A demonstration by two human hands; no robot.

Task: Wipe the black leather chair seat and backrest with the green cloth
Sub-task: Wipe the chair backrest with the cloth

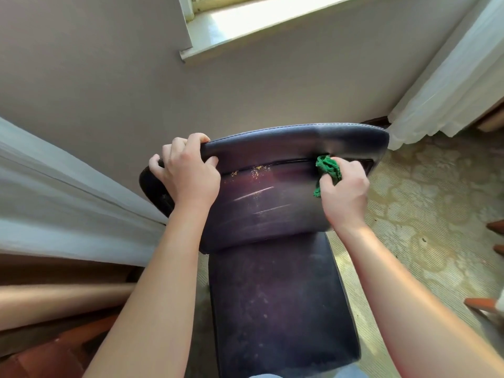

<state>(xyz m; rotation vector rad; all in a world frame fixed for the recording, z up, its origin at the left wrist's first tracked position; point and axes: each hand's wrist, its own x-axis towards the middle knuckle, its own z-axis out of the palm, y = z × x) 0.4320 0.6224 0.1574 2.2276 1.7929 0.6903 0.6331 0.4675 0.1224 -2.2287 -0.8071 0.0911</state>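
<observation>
From the head camera, looking down, a black leather chair [272, 203] stands near a pale wall under a window sill [245, 28], on a patterned yellowish floor [409, 203]. The left hand [188, 170] is closed around the left end of the chair's padded upper edge, fingers curled over the top and thumb on the near side. The right hand [345, 192] is clenched on the bunched green cloth [328, 169], pressing it against the leather right at the seam under that padded edge, toward the right side. Yellowish crumbs [256, 170] lie along the same seam nearer the middle, and pale streaks cross the dark panel below them. A longer, dusty black panel of the chair reaches toward the camera between the two forearms. White curtains hang at left [68, 203] and right [450, 85].
</observation>
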